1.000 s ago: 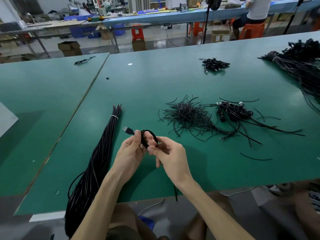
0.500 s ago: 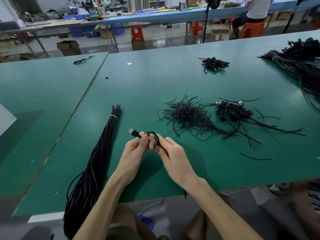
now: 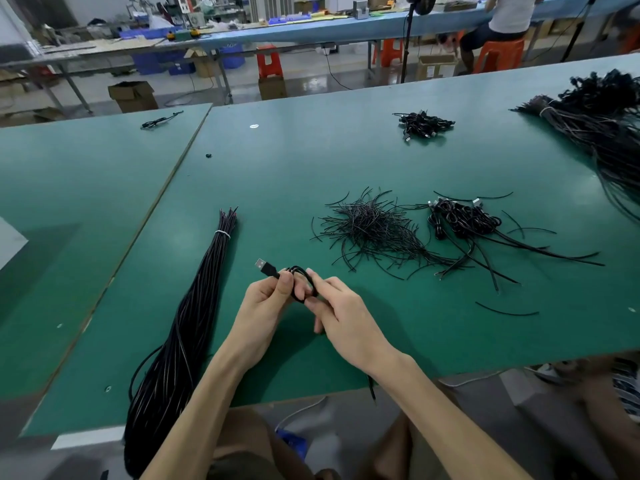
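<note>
A black USB cable (image 3: 300,276) is wound into a small coil above the near middle of the green table (image 3: 346,161). Its metal plug (image 3: 264,266) sticks out up and to the left. My left hand (image 3: 266,304) pinches the coil just behind the plug with thumb and fingers. My right hand (image 3: 341,315) holds the coil's right side, fingers curled round the loops. A loose tail of the cable hangs down past the table's front edge below my right forearm.
A long tied bundle of black cables (image 3: 187,327) lies left of my hands and droops over the front edge. Black twist ties (image 3: 372,230) lie in a pile ahead, coiled cables (image 3: 462,220) beside them, more coils (image 3: 423,123) farther back. A big bundle (image 3: 602,126) fills the far right.
The coil has grown tighter and the hands have come closer together around it. The hanging tail below my right forearm has shortened.
</note>
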The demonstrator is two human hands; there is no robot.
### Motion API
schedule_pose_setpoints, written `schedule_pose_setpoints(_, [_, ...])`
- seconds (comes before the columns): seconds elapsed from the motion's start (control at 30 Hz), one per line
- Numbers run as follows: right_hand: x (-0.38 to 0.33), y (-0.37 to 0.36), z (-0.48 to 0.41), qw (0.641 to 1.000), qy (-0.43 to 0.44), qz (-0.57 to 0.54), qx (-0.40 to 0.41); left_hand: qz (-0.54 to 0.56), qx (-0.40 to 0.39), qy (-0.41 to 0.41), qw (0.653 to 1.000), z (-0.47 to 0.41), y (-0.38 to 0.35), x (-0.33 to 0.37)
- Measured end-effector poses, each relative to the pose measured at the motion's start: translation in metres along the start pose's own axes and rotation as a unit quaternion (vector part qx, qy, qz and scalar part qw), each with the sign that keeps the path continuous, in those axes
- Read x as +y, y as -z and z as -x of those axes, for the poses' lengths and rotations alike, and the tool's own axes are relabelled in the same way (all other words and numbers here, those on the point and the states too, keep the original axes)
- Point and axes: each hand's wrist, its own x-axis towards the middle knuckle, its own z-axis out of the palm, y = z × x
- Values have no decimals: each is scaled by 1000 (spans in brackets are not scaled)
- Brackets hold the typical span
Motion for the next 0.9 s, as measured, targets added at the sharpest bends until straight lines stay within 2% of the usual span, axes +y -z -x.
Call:
schedule_pose_setpoints(0.3, [-3, 2, 0, 998, 23, -4, 59, -57, 50, 4, 997, 1, -2, -3])
schedule_pose_setpoints(0.5, [-2, 1, 2, 998, 27, 9, 58, 0, 82, 2, 997, 1, 1, -1])
schedule_pose_setpoints(0.73, [0, 4, 0, 998, 27, 18, 55, 24, 34, 4, 999, 3, 1, 1])
schedule_pose_setpoints(0.9, [1, 4, -1, 999, 26, 6, 40, 46, 42, 3, 998, 3, 2, 0])
